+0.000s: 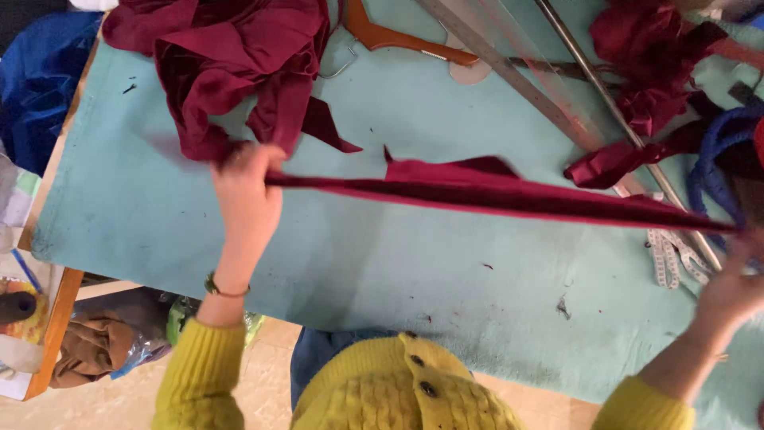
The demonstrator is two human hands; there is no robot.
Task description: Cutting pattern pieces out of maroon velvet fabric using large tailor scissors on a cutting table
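One maroon fabric strip (493, 191) was held taut above the teal table (358, 255), pinched by left hand (247, 187) and right hand (736, 279) at its ends; maroon cloth heap (223, 64) lay behind the strip.

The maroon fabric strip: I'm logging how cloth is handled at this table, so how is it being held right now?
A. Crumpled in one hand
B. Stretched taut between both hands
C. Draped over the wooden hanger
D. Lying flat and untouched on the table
B: the maroon fabric strip runs in a straight line from the left hand to the right hand, above the teal table.
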